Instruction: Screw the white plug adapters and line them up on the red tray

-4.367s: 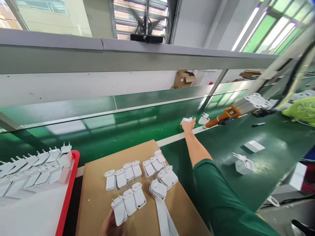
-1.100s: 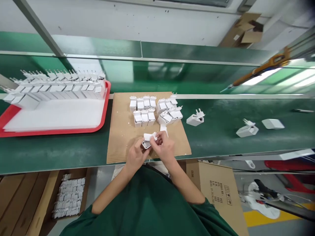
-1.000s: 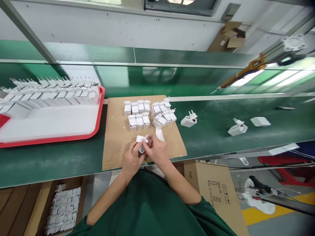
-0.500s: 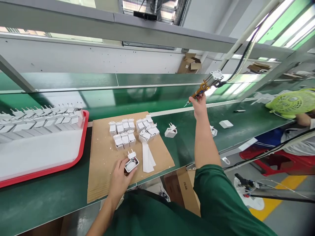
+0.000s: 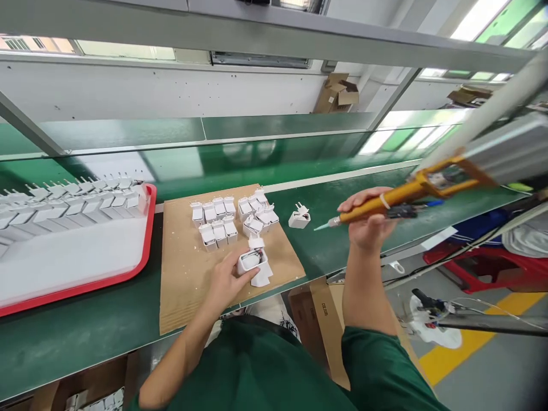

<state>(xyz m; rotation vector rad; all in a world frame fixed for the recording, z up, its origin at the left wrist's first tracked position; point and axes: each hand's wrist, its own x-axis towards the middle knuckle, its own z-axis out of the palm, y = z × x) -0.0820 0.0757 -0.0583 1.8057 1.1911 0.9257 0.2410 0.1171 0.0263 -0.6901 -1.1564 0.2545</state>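
Observation:
My left hand (image 5: 229, 278) grips an open white charger housing (image 5: 252, 260) just over the cardboard sheet (image 5: 184, 279). Its pronged lid is tipped back and a part with wires shows inside. My right hand (image 5: 368, 220) is wrapped round an orange dispensing gun (image 5: 385, 201) with a pale green nozzle tip, which points left toward the housing but stays apart from it. Several more white housings (image 5: 218, 233) stand in groups on the cardboard, lids ajar. Under the held housing lies a white paper strip (image 5: 262, 278), partly covered.
At the left, a red-rimmed tray (image 5: 148, 240) carries rows of white chargers (image 5: 81, 208). A single open housing (image 5: 299, 217) sits on the green bench (image 5: 317, 251) right of the cardboard. A thick pale hose or pole crosses at upper right; a carton (image 5: 336, 94) stands behind.
My left hand has carried the housing right, over the paper strip. My right hand has drawn the dispensing gun down and nearer, its nozzle now lower. The view has shifted slightly.

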